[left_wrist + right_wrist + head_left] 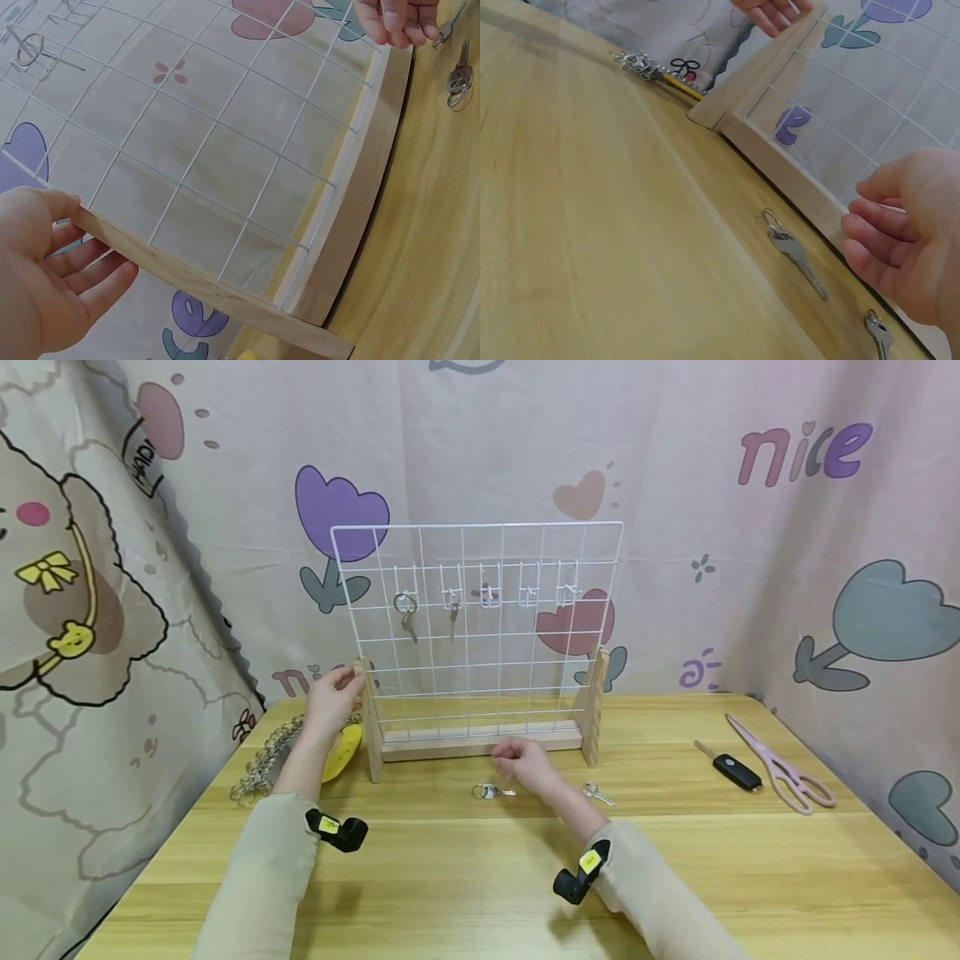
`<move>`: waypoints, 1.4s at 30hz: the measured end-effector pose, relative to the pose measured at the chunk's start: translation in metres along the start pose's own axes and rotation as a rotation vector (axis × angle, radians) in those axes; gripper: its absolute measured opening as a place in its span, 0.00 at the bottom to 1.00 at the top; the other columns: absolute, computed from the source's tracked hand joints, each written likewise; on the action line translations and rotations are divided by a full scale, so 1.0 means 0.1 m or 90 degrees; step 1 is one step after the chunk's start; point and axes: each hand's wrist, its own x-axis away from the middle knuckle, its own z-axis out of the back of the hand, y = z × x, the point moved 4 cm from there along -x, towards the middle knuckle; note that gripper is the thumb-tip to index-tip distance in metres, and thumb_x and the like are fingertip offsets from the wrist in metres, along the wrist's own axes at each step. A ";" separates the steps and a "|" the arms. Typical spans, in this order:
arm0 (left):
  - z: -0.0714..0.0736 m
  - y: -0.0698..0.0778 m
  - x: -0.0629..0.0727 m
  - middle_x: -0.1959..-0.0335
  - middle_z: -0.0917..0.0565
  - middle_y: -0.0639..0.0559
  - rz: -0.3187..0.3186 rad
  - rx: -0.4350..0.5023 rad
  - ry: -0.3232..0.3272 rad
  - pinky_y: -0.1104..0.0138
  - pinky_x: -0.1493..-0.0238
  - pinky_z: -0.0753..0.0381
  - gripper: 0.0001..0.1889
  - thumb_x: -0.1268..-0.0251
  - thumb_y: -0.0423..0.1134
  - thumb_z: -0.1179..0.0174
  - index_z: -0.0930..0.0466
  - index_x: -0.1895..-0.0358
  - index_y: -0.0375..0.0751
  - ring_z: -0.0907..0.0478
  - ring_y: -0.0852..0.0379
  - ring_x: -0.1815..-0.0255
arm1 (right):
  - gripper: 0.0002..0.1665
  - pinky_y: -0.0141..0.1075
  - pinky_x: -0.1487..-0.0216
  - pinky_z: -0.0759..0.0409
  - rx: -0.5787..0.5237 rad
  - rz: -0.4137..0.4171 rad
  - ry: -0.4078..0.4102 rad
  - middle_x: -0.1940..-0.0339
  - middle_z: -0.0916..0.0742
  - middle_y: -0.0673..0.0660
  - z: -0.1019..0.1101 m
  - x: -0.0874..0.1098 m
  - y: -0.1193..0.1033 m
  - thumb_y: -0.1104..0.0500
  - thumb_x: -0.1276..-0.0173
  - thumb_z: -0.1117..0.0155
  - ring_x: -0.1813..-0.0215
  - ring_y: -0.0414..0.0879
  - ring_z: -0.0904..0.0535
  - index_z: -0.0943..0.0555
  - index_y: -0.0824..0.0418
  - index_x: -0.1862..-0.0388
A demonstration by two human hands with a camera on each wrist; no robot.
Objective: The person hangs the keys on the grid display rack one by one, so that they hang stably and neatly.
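Observation:
My left hand (333, 697) holds the top of the left wooden upright (150, 259) of a white wire-grid rack (477, 526), thumb in front and fingers behind it. My right hand (525, 764), fingers loosely curled with nothing in them, is at the rack's wooden base (780, 172); I cannot tell if it touches. In front of the base lies a key on a ring (491, 792), below my right hand. Another key (597, 793) lies farther right, by the right wrist. Two keys hang from the leftmost hooks, one on a large ring (406, 603), the other a slim key (453, 620).
Three more white hooks (528, 596) on the grid carry no keys. Left of the rack lie a heap of metal rings or chain (262, 768) and a yellow object (343, 752). A black car key (737, 772) and pink scissors (780, 768) lie at the right.

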 end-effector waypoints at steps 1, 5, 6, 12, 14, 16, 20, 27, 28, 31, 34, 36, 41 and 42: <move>0.00 0.00 0.00 0.36 0.33 0.35 -0.002 -0.002 0.002 0.56 0.44 0.26 0.27 0.27 0.44 0.54 0.42 0.31 0.32 0.33 0.43 0.39 | 0.12 0.39 0.63 0.19 -0.001 -0.002 -0.005 0.69 0.19 0.62 -0.01 0.00 0.00 0.71 0.38 0.42 0.68 0.48 0.23 0.24 0.77 0.57; 0.01 0.00 -0.02 0.36 0.34 0.36 -0.007 -0.004 0.012 0.56 0.44 0.26 0.27 0.28 0.43 0.53 0.42 0.32 0.33 0.34 0.44 0.38 | 0.11 0.38 0.64 0.18 0.000 -0.003 -0.007 0.70 0.19 0.60 -0.03 0.00 0.00 0.70 0.38 0.43 0.68 0.47 0.23 0.24 0.77 0.57; 0.01 0.00 -0.02 0.35 0.34 0.37 -0.008 -0.008 0.013 0.56 0.44 0.26 0.27 0.28 0.43 0.53 0.42 0.31 0.33 0.34 0.45 0.37 | 0.11 0.37 0.65 0.19 0.001 -0.002 -0.008 0.70 0.19 0.61 -0.04 0.00 0.00 0.70 0.38 0.43 0.68 0.47 0.23 0.24 0.77 0.57; 0.02 0.03 -0.02 0.33 0.36 0.39 -0.011 -0.032 0.020 0.57 0.42 0.28 0.27 0.28 0.44 0.54 0.44 0.30 0.38 0.36 0.46 0.36 | 0.12 0.36 0.66 0.19 0.002 -0.018 -0.023 0.69 0.19 0.60 -0.09 0.00 0.03 0.71 0.38 0.42 0.69 0.47 0.23 0.24 0.76 0.57; 0.01 0.04 -0.02 0.33 0.36 0.40 -0.008 -0.036 0.026 0.57 0.41 0.28 0.27 0.28 0.44 0.54 0.43 0.30 0.39 0.36 0.46 0.36 | 0.12 0.36 0.65 0.19 -0.006 -0.023 -0.031 0.69 0.19 0.59 -0.11 -0.01 0.04 0.71 0.38 0.41 0.68 0.47 0.23 0.24 0.76 0.56; 0.01 0.04 -0.02 0.33 0.36 0.40 -0.006 -0.038 0.030 0.57 0.42 0.28 0.27 0.28 0.44 0.53 0.42 0.30 0.39 0.35 0.46 0.36 | 0.12 0.35 0.65 0.19 -0.007 -0.023 -0.039 0.69 0.20 0.57 -0.13 -0.02 0.05 0.71 0.39 0.41 0.68 0.46 0.23 0.24 0.76 0.56; 0.00 0.05 -0.01 0.34 0.35 0.39 -0.006 -0.039 0.030 0.57 0.41 0.28 0.27 0.28 0.44 0.54 0.42 0.30 0.38 0.36 0.46 0.35 | 0.12 0.31 0.67 0.22 0.030 0.003 -0.054 0.70 0.19 0.54 -0.16 -0.03 0.07 0.70 0.41 0.39 0.68 0.42 0.25 0.22 0.74 0.58; 0.00 0.06 -0.03 0.36 0.32 0.38 -0.001 -0.030 0.031 0.57 0.42 0.28 0.28 0.29 0.46 0.53 0.40 0.32 0.35 0.34 0.46 0.37 | 0.12 0.29 0.67 0.23 0.090 0.030 -0.083 0.70 0.17 0.55 -0.21 -0.06 0.09 0.71 0.44 0.36 0.68 0.42 0.24 0.21 0.73 0.59; 0.00 0.06 -0.03 0.36 0.32 0.38 -0.002 -0.030 0.031 0.57 0.42 0.28 0.28 0.29 0.46 0.52 0.40 0.32 0.35 0.34 0.45 0.37 | 0.13 0.29 0.66 0.22 0.092 0.026 -0.086 0.69 0.17 0.55 -0.22 -0.07 0.10 0.71 0.45 0.35 0.68 0.42 0.24 0.22 0.73 0.59; -0.01 0.06 -0.04 0.36 0.32 0.37 -0.003 -0.031 0.030 0.57 0.42 0.28 0.28 0.29 0.47 0.52 0.40 0.32 0.35 0.34 0.46 0.37 | 0.14 0.30 0.66 0.22 0.110 0.015 -0.094 0.67 0.17 0.55 -0.22 -0.08 0.11 0.70 0.45 0.33 0.66 0.42 0.23 0.21 0.71 0.59; -0.01 0.06 -0.04 0.37 0.32 0.38 0.000 -0.028 0.032 0.58 0.42 0.28 0.28 0.29 0.46 0.52 0.40 0.32 0.35 0.34 0.46 0.38 | 0.14 0.30 0.65 0.22 0.138 0.012 -0.110 0.67 0.17 0.54 -0.23 -0.09 0.12 0.68 0.46 0.31 0.65 0.42 0.23 0.20 0.69 0.59; -0.01 0.06 -0.04 0.37 0.32 0.38 0.003 -0.026 0.032 0.58 0.42 0.28 0.28 0.29 0.46 0.52 0.40 0.32 0.35 0.34 0.46 0.38 | 0.14 0.31 0.64 0.23 0.158 0.015 -0.121 0.67 0.17 0.54 -0.23 -0.09 0.12 0.67 0.46 0.30 0.65 0.42 0.23 0.20 0.68 0.60; -0.01 0.04 -0.04 0.35 0.34 0.38 0.007 -0.026 0.032 0.58 0.40 0.30 0.29 0.29 0.47 0.52 0.42 0.31 0.35 0.37 0.47 0.35 | 0.13 0.31 0.64 0.23 0.203 0.024 -0.127 0.68 0.17 0.52 -0.26 -0.09 0.12 0.65 0.46 0.30 0.65 0.41 0.24 0.19 0.66 0.61; -0.01 0.04 -0.04 0.35 0.34 0.38 0.008 -0.026 0.032 0.58 0.40 0.30 0.29 0.29 0.47 0.52 0.42 0.31 0.35 0.37 0.47 0.35 | 0.12 0.31 0.64 0.23 0.214 0.026 -0.128 0.68 0.17 0.51 -0.27 -0.09 0.11 0.65 0.45 0.30 0.66 0.41 0.24 0.18 0.65 0.61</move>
